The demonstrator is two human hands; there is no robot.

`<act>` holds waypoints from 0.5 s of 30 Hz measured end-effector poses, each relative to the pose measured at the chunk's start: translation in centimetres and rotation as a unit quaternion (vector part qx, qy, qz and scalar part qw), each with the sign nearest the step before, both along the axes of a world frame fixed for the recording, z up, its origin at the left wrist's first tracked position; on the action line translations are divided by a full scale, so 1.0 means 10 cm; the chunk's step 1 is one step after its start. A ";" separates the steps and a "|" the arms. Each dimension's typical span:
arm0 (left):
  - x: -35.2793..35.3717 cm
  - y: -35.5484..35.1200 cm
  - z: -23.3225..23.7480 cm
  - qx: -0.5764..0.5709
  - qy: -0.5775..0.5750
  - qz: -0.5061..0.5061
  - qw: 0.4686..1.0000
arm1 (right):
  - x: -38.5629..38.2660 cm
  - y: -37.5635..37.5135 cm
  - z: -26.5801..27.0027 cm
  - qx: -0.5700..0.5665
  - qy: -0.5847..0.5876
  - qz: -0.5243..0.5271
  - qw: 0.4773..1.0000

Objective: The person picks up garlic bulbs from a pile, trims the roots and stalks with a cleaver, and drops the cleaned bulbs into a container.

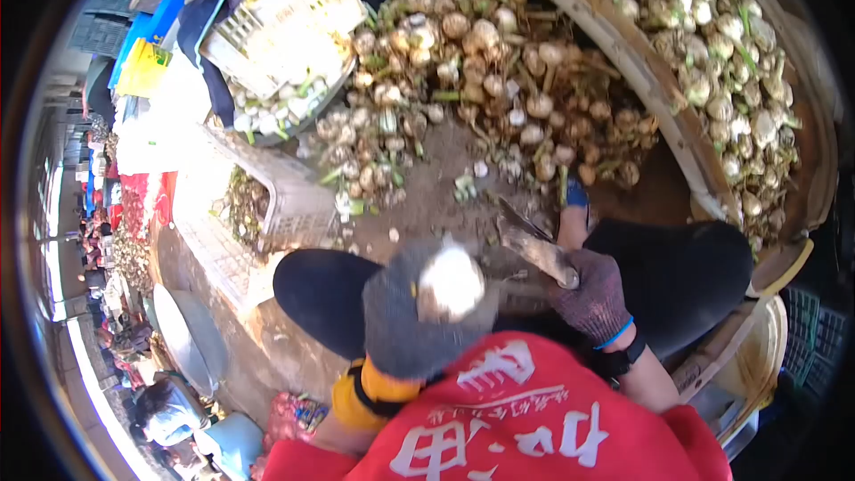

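My left hand (398, 316), in a dark grey glove with a yellow cuff, is closed around a whitish garlic bulb (451, 282). The bulb is overexposed and slightly blurred, and it faces up toward me. In a purplish knitted glove with a blue edge, my right hand (592, 292) grips a knife by its worn wooden handle (541, 254). A dark blade (519, 217) extends from the far end of the handle, pointing away from me. The knife and the bulb are apart. Beyond both hands, a heap of garlic bulbs (481, 44) with cut green stems covers the ground.
At right, a large round wooden-rimmed container (623, 62) holds more garlic. Upper left stands a white plastic crate (276, 22) above a tub of trimmed pieces. Another pale crate (298, 196) sits nearer. Lower left, a person (169, 414) sits by a blue tub (233, 445).
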State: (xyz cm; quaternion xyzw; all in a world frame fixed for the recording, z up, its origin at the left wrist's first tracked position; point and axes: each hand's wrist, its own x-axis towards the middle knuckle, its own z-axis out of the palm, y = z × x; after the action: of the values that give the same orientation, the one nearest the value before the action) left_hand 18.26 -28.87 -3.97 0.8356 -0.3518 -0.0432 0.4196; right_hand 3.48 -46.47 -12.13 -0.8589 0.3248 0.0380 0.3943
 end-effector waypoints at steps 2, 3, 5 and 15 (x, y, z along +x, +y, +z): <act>-0.03 -0.05 -0.01 0.017 0.104 0.051 0.993 | -0.04 0.16 -0.02 0.113 -0.120 -0.036 0.986; 0.05 -0.12 -0.05 0.005 0.096 0.046 0.994 | -0.03 0.14 0.07 0.158 -0.077 -0.051 0.983; 0.13 -0.12 -0.12 -0.200 0.481 0.046 0.852 | -0.02 0.15 0.09 0.247 -0.082 -0.076 0.963; 0.16 -0.01 -0.40 -0.231 0.468 0.130 0.843 | 0.42 -0.04 0.39 0.188 -0.285 0.176 0.923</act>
State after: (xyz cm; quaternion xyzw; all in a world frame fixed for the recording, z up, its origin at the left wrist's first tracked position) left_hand 19.86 -29.01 -7.96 0.6333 -0.0012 -0.2918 0.7167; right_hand 7.70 -46.90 -8.25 -0.7870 0.0290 -0.0793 0.6111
